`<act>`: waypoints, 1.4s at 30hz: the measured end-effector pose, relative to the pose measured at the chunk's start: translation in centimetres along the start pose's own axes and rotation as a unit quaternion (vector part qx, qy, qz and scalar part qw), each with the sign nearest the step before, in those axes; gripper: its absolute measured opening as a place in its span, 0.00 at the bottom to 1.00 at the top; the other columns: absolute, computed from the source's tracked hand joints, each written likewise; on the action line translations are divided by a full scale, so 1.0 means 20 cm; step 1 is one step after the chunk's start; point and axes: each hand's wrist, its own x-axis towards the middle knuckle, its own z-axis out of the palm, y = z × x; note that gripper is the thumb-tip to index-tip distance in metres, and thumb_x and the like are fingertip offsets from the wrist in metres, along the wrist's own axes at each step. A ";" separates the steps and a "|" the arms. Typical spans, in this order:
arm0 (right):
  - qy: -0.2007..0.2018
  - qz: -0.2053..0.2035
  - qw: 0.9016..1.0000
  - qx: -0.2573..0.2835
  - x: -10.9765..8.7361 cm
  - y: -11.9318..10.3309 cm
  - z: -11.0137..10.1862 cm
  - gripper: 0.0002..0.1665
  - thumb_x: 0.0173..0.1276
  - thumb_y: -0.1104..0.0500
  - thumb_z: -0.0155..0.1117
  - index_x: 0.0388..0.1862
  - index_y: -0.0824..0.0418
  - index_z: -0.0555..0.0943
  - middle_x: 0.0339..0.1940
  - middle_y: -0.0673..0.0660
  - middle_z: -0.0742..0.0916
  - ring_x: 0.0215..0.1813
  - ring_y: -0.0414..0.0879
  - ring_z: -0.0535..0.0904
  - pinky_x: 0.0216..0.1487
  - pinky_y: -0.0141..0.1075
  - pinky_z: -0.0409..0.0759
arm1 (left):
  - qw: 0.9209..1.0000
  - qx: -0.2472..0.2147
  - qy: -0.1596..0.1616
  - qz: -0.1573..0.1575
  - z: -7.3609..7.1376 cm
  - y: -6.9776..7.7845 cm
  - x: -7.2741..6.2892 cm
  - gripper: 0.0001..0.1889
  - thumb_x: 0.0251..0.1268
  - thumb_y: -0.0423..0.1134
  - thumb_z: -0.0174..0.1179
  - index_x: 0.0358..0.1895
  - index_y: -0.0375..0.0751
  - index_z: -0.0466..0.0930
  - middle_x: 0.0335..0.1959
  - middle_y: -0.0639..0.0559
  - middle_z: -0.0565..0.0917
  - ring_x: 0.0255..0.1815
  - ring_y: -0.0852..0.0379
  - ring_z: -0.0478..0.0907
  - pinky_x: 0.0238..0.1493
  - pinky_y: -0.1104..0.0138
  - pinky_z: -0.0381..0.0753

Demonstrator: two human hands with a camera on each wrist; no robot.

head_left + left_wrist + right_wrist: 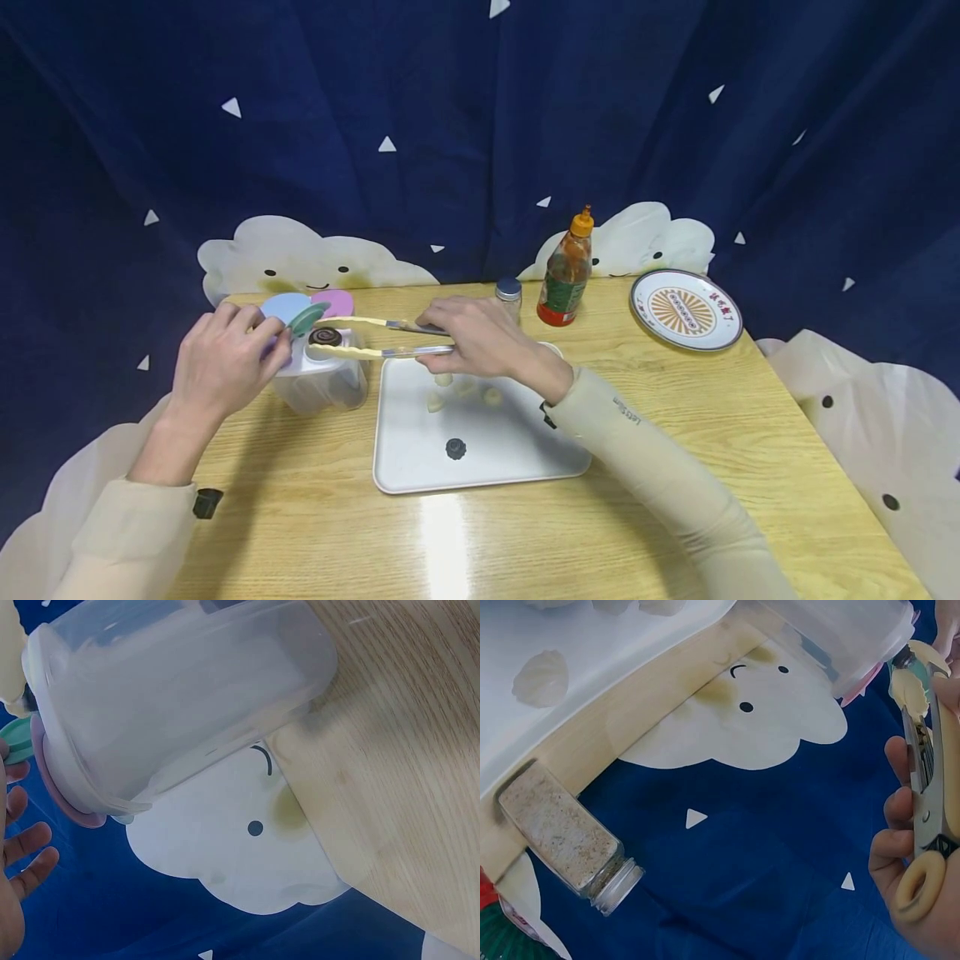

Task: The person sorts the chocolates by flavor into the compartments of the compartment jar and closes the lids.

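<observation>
Plainly, right fingers point(891, 844) around tongs point(928, 810).

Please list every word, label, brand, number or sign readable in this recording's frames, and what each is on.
Right sleeve: seems to read "Let's Slim", small, so not certain.
Plate: red characters on the right side, ending in what looks like "了"; the rest, and the marks at its centre and left, are too small to read.
Orange-capped bottle: the print is too small and blurred to read.
</observation>
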 end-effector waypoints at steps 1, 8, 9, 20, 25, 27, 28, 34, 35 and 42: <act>-0.001 0.001 1.000 0.001 0.00 0.00 0.00 0.25 0.62 0.38 0.75 0.51 0.51 0.88 0.39 0.45 0.89 0.33 0.39 0.79 0.27 0.36 0.75 | 1.000 0.003 -0.002 0.000 0.00 0.00 0.00 0.19 0.71 0.44 0.47 0.31 0.35 0.82 0.27 0.36 0.82 0.31 0.34 0.77 0.26 0.49 0.72; 0.002 -0.002 1.000 -0.001 -0.03 0.01 -0.01 0.26 0.62 0.38 0.74 0.52 0.51 0.88 0.40 0.45 0.89 0.35 0.39 0.81 0.30 0.36 0.77 | 1.000 -0.008 0.007 0.000 0.01 -0.01 -0.01 0.18 0.70 0.44 0.49 0.30 0.35 0.82 0.27 0.36 0.82 0.31 0.34 0.77 0.25 0.48 0.71; 0.002 -0.001 1.000 -0.001 -0.04 0.01 -0.02 0.26 0.62 0.38 0.75 0.52 0.51 0.88 0.40 0.45 0.89 0.36 0.39 0.81 0.31 0.36 0.78 | 1.000 -0.012 0.010 0.000 0.01 -0.01 -0.01 0.18 0.69 0.44 0.49 0.31 0.35 0.82 0.27 0.36 0.82 0.31 0.33 0.77 0.25 0.48 0.71; 0.013 0.025 1.000 0.001 -0.30 0.08 -0.10 0.26 0.59 0.38 0.75 0.49 0.51 0.88 0.38 0.46 0.89 0.35 0.39 0.80 0.26 0.34 0.74 | 1.000 0.005 -0.008 -0.003 0.01 0.00 0.00 0.20 0.72 0.45 0.46 0.31 0.36 0.82 0.27 0.37 0.82 0.32 0.34 0.76 0.27 0.49 0.72; 0.016 0.023 1.000 -0.006 -0.44 0.13 -0.11 0.26 0.58 0.37 0.76 0.48 0.52 0.89 0.37 0.47 0.89 0.34 0.40 0.82 0.25 0.34 0.73 | 1.000 0.007 -0.007 -0.002 0.01 0.00 0.00 0.19 0.72 0.45 0.46 0.31 0.36 0.82 0.27 0.37 0.82 0.32 0.34 0.77 0.26 0.49 0.72; 0.015 0.023 1.000 -0.007 -0.50 0.14 -0.11 0.26 0.58 0.38 0.77 0.48 0.52 0.89 0.37 0.47 0.90 0.34 0.40 0.83 0.26 0.34 0.75 | 1.000 0.005 -0.004 -0.002 0.01 0.00 0.00 0.19 0.72 0.45 0.47 0.31 0.36 0.82 0.27 0.36 0.82 0.31 0.34 0.76 0.26 0.49 0.71; 0.015 0.022 1.000 -0.007 -0.53 0.14 -0.11 0.26 0.58 0.39 0.77 0.48 0.53 0.89 0.37 0.47 0.90 0.34 0.40 0.84 0.26 0.34 0.76 | 1.000 0.006 -0.004 -0.003 0.00 0.00 0.00 0.19 0.72 0.45 0.46 0.31 0.36 0.82 0.27 0.36 0.82 0.31 0.34 0.76 0.26 0.49 0.71; 0.013 0.013 1.000 -0.009 -0.68 0.15 -0.09 0.25 0.55 0.40 0.79 0.47 0.52 0.89 0.33 0.44 0.88 0.29 0.36 0.78 0.25 0.29 0.72 | 1.000 0.004 0.006 0.000 0.00 0.00 0.01 0.19 0.72 0.45 0.46 0.30 0.35 0.82 0.27 0.36 0.82 0.31 0.34 0.76 0.26 0.50 0.71; 0.011 0.014 1.000 -0.010 -0.70 0.15 -0.08 0.25 0.55 0.40 0.79 0.46 0.52 0.89 0.33 0.43 0.87 0.28 0.35 0.76 0.25 0.28 0.71 | 1.000 0.007 0.002 -0.001 0.00 0.00 0.01 0.20 0.72 0.45 0.46 0.31 0.35 0.82 0.27 0.36 0.82 0.31 0.34 0.76 0.26 0.50 0.71; 0.002 0.014 1.000 -0.009 -0.84 0.15 -0.02 0.25 0.55 0.39 0.80 0.46 0.50 0.88 0.30 0.41 0.84 0.28 0.31 0.69 0.26 0.25 0.66 | 1.000 0.018 -0.022 0.001 -0.01 -0.01 0.00 0.20 0.73 0.44 0.46 0.32 0.34 0.83 0.28 0.36 0.83 0.31 0.34 0.77 0.26 0.51 0.72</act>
